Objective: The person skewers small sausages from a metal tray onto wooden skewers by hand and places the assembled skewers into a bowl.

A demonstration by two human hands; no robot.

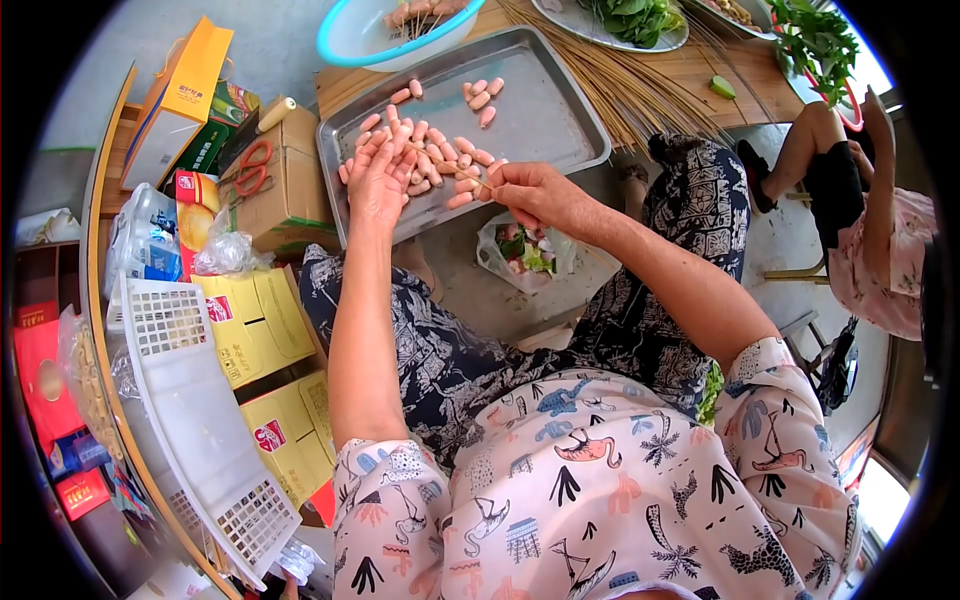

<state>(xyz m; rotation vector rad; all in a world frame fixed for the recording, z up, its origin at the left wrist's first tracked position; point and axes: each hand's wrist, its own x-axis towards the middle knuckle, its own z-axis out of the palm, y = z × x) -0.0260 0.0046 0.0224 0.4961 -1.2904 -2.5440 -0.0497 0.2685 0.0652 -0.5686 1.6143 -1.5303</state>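
Observation:
Small pink sausages (430,160) lie heaped in the left part of a metal tray (550,110), with several more near its upper middle. My left hand (378,180) is over the heap, palm up, its fingers closed around what looks like a sausage at the end of a thin skewer. To the right, over the tray's lower edge, my right hand (535,195) pinches the skewer (455,172) between thumb and fingers. The skewer spans the gap between both hands. Which sausage it pierces is hard to make out.
Loose skewers (620,80) fan out right of the tray. A blue-rimmed bowl (345,50) and a plate of leaves (640,25) stand beyond. Below hangs a bag of scraps (525,255). Scissors (253,168) rest on a carton at left. Another person (880,220) sits at right.

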